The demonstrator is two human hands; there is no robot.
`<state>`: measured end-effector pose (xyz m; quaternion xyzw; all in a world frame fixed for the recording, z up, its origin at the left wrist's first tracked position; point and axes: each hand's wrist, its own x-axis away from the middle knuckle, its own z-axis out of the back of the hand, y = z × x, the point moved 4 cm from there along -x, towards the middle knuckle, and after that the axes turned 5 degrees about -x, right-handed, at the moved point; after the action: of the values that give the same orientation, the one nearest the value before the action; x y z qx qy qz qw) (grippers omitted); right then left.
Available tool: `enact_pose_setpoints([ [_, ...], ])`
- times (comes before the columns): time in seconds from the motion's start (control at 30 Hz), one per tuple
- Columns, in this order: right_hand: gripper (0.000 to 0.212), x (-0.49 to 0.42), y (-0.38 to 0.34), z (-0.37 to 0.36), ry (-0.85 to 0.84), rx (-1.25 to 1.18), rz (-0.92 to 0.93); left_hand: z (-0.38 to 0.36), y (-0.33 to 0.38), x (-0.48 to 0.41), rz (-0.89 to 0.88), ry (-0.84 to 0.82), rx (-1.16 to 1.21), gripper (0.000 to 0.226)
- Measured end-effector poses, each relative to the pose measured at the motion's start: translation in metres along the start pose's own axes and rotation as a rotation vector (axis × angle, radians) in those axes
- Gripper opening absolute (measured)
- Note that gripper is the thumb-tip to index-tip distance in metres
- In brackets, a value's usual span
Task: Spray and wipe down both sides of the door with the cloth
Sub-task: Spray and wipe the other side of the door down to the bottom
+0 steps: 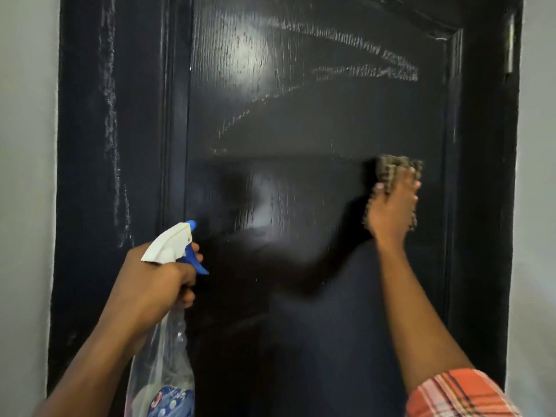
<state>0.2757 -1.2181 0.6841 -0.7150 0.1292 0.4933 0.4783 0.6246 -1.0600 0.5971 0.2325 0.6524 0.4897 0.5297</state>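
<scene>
A glossy black door (301,121) fills the view, with pale wet wipe streaks across its upper panel and down its left side. My right hand (394,206) presses a grey-brown cloth (394,167) flat against the right part of the panel; the hand is motion-blurred. My left hand (153,275) grips the neck of a clear spray bottle (164,365) at lower left. The bottle has a white head and a blue trigger and nozzle (192,254), pointing at the door.
Pale grey wall (24,176) borders the door frame on the left, and more wall (538,206) on the right. A hinge (510,43) shows at the upper right edge. My checked orange sleeve (460,395) is at bottom right.
</scene>
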Motion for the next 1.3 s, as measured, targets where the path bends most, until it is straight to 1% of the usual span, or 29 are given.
enact_pose_setpoints([
  [0.07,0.055,-0.015,0.012,0.013,0.063,-0.044,-0.147,-0.009,0.007,-0.002,-0.003,-0.013,0.014,0.036],
  [0.1,0.053,-0.018,0.008,0.013,0.081,-0.050,-0.178,-0.014,0.009,-0.004,-0.004,-0.015,0.015,0.036],
  [0.13,0.052,-0.018,-0.002,0.008,0.083,-0.044,-0.177,-0.018,0.012,-0.006,-0.004,-0.018,0.017,0.035],
  [0.17,0.053,-0.015,-0.018,0.001,0.069,-0.034,-0.136,-0.022,0.015,-0.008,-0.005,-0.019,0.024,0.035],
  [0.23,0.059,0.001,-0.062,-0.023,0.015,-0.040,0.033,-0.027,0.020,-0.014,-0.018,-0.009,0.037,0.035],
  [0.37,0.068,0.065,-0.168,-0.075,-0.156,-0.067,0.514,-0.019,0.029,-0.026,-0.044,0.069,0.053,0.034],
  [0.43,0.071,0.100,-0.203,-0.096,-0.265,-0.023,0.730,-0.009,0.033,-0.030,-0.056,0.127,0.063,0.033],
  [0.5,0.071,0.116,-0.214,-0.111,-0.348,0.028,0.853,0.002,0.036,-0.033,-0.069,0.168,0.046,0.033],
  [0.57,0.070,0.108,-0.208,-0.112,-0.354,0.020,0.882,0.011,0.040,-0.036,-0.084,0.194,0.025,0.033],
  [0.6,0.070,0.099,-0.200,-0.108,-0.326,-0.001,0.853,0.015,0.042,-0.037,-0.089,0.199,0.023,0.034],
  [0.67,0.071,0.069,-0.179,-0.095,-0.241,-0.029,0.708,0.018,0.047,-0.040,-0.096,0.198,0.019,0.033],
  [0.83,0.063,-0.019,-0.095,-0.044,0.000,0.001,0.207,0.016,0.063,-0.045,-0.128,0.136,-0.011,0.031],
  [0.93,0.058,-0.042,-0.055,-0.017,0.094,-0.050,-0.057,0.015,0.070,-0.048,-0.149,0.101,-0.017,0.031],
  [1.0,0.056,-0.044,-0.054,-0.015,0.118,-0.060,-0.163,0.013,0.073,-0.051,-0.154,0.079,-0.010,0.031],
  [1.03,0.058,-0.040,-0.064,-0.020,0.119,-0.045,-0.178,0.012,0.073,-0.053,-0.158,0.069,-0.007,0.031],
  [1.07,0.060,-0.033,-0.079,-0.026,0.110,-0.025,-0.150,0.009,0.073,-0.056,-0.163,0.055,-0.001,0.032],
  [1.1,0.063,-0.021,-0.101,-0.036,0.084,-0.008,-0.063,0.008,0.072,-0.059,-0.164,0.046,0.010,0.032],
  [1.13,0.065,-0.005,-0.124,-0.048,0.042,0.002,0.078,0.004,0.070,-0.063,-0.159,0.034,0.020,0.033],
  [1.23,0.065,0.048,-0.181,-0.083,-0.154,-0.019,0.563,-0.004,0.061,-0.077,-0.087,-0.006,0.036,0.034],
  [1.27,0.064,0.058,-0.187,-0.088,-0.207,0.004,0.662,-0.008,0.059,-0.080,-0.056,-0.021,0.042,0.038],
  [1.3,0.062,0.060,-0.185,-0.090,-0.245,0.029,0.713,-0.012,0.058,-0.083,-0.035,-0.033,0.046,0.042],
])
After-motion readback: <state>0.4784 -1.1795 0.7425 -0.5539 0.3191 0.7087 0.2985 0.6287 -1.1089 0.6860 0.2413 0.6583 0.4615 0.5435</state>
